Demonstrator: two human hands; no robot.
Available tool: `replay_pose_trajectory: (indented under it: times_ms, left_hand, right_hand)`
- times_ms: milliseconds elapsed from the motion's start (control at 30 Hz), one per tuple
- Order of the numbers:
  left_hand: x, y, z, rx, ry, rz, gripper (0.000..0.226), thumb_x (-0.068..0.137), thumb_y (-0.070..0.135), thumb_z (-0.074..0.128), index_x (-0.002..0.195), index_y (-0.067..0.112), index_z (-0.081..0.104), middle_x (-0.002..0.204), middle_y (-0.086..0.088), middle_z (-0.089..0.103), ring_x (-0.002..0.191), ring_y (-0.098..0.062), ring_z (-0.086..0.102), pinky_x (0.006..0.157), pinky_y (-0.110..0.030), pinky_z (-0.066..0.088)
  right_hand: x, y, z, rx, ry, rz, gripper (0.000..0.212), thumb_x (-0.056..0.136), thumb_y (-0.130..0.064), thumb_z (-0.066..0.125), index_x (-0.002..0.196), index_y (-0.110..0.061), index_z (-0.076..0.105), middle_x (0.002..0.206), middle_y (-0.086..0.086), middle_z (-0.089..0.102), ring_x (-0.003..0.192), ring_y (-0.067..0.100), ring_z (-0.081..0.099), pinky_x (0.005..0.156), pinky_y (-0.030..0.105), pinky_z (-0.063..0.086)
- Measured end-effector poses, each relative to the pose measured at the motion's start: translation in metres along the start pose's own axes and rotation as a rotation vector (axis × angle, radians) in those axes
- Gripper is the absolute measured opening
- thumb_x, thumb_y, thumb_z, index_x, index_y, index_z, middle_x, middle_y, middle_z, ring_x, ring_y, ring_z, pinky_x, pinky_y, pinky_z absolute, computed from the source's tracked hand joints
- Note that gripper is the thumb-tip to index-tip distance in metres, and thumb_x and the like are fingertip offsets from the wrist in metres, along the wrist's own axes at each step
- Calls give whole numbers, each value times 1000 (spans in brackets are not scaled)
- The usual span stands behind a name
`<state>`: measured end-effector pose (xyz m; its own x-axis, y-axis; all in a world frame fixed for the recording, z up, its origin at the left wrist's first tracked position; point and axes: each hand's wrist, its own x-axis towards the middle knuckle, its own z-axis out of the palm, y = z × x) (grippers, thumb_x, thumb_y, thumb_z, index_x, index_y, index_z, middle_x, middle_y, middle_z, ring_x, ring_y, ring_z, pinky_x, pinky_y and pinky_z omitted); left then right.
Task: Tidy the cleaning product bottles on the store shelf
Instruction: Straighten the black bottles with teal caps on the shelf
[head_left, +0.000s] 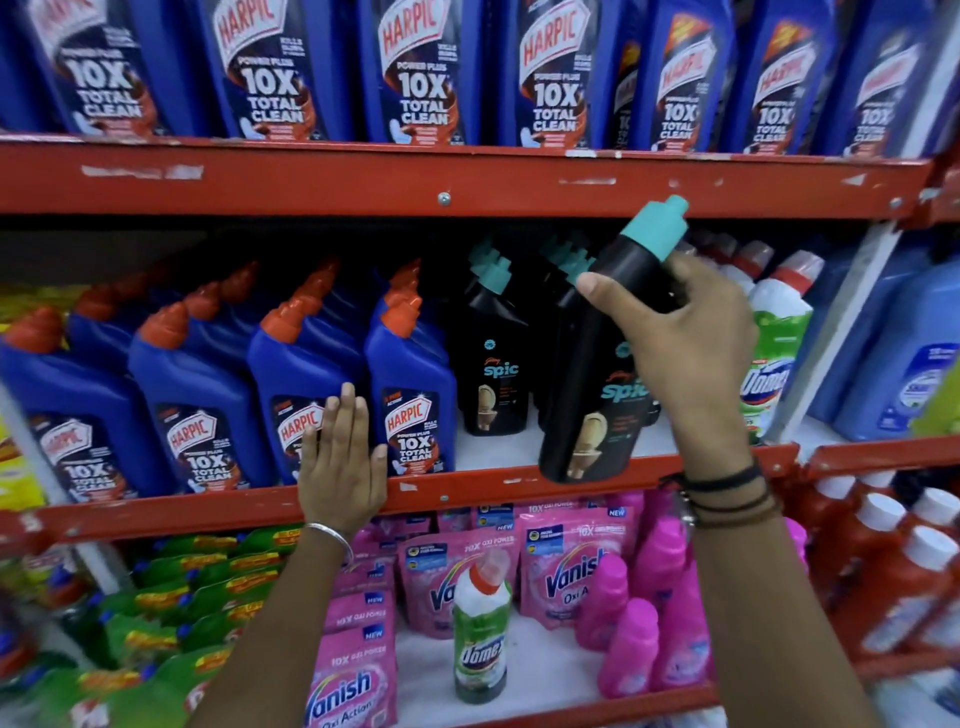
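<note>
My right hand (691, 353) grips a black Spic bottle (587, 410) with a teal cap around its neck, holding it tilted in front of the middle shelf's red edge (467, 491). Another black Spic bottle (491, 364) stands on the shelf just to its left, with more behind it. My left hand (343, 462) lies flat, fingers together, against a blue Harpic bottle (296, 384) in the row of blue Harpic bottles with orange caps. A further Harpic bottle (413, 400) stands between my hands.
Large Harpic bottles (415, 73) fill the top shelf. White and green Domex bottles (774, 343) stand right of the Spic bottles. Below, a lone Domex bottle (480, 634) stands among pink Vanish pouches (348, 675) and pink bottles (670, 587). Red bottles (893, 582) sit lower right.
</note>
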<state>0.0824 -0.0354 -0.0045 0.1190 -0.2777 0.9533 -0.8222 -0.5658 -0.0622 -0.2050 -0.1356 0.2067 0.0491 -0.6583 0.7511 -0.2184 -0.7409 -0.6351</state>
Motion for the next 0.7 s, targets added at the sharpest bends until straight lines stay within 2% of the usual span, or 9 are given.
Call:
replay_pose_trajectory:
  times_ms: [267,533,700]
  left_hand:
    - [0,-1,-3,-26,8,28,60,103,35,16,155,8,2,163,-4,-3,150,-18,0,121,-37,-3]
    - [0,-2,-1,-19,52,52,60,103,33,17,155,7,2,163,-5,-2,150,-18,1,120,-38,-2]
    - [-1,-3,0,-7,59,56,60,103,33,17,155,6,3,163,-5,-1,150,-19,1,121,-37,-4]
  right_hand:
    - [-16,-7,80,-1,-83,-49,49,71,-60,71,99,-20,67,101,1,70,97,25,62,68,27,35]
    - [-32,20,127,-85,-147,6,59,71,-59,72,107,-13,64,110,5,68,106,29,59,69,29,33]
    - [-32,25,133,-163,-163,-30,65,73,-63,68,112,-10,62,115,7,66,109,29,57,68,31,35]
